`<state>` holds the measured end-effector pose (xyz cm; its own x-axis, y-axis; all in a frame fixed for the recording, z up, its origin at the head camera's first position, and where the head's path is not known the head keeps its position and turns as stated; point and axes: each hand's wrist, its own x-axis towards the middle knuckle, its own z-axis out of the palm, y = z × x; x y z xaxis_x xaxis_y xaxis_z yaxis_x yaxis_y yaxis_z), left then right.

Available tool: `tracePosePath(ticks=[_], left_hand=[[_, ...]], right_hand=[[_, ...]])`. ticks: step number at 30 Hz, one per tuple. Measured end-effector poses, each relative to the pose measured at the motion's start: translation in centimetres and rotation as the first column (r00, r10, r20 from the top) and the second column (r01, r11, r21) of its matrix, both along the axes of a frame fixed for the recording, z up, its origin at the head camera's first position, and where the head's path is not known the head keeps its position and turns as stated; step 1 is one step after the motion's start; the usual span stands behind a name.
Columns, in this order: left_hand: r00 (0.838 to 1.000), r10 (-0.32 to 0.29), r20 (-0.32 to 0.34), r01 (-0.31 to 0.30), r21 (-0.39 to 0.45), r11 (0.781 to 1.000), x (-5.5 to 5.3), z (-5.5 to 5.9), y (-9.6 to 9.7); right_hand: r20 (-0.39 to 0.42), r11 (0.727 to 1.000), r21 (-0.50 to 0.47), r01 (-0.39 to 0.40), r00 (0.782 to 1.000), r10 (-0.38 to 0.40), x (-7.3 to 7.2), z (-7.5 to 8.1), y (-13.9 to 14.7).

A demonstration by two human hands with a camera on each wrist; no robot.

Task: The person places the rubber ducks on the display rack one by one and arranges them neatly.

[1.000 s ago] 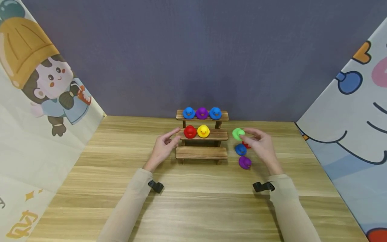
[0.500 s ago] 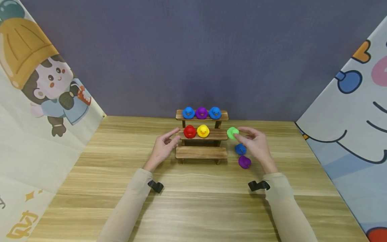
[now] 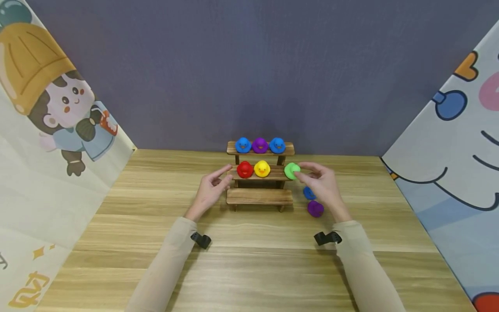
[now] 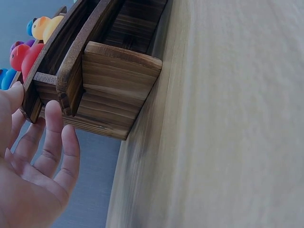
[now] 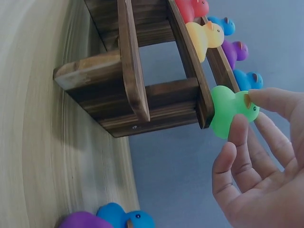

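My right hand (image 3: 323, 184) pinches a green rubber duck (image 3: 290, 170) between thumb and fingertips at the right end of the wooden stand's middle step. In the right wrist view that green duck (image 5: 223, 114) overlaps the step's end. My left hand (image 3: 208, 193) stays at the stand's left end, fingers loosely extended, fingertips right at the middle step's edge. A red duck (image 3: 244, 170) and a yellow duck (image 3: 262, 169) sit on the middle step of the stand (image 3: 259, 197). Along the top step are a blue duck (image 3: 243, 145), a purple duck (image 3: 260, 145) and another blue duck (image 3: 277, 145).
Below my right hand, a partly covered blue duck (image 3: 309, 193) and a purple duck (image 3: 315, 209) lie on the wood-grain table (image 3: 257, 268). Behind the stand rises a dark grey-blue wall (image 3: 257, 73). Cartoon-printed panels (image 3: 46, 203) flank the table on both sides.
My right hand has carried the green duck leftward from beside the stand to the middle step's right end. The loose red duck beneath that hand has become hidden. My left hand stays put.
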<state>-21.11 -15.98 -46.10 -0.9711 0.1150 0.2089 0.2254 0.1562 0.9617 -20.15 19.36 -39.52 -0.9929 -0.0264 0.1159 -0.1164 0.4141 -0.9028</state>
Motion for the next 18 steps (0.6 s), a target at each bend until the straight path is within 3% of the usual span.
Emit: tracePosePath(ticks=[18], left_hand=[[1.0, -0.004, 0.008, 0.004, 0.008, 1.0, 0.0, -0.1, 0.0]], right_hand=[[-0.031, 0.999, -0.047, -0.005, 1.0, 0.003, -0.1, 0.0, -2.1]])
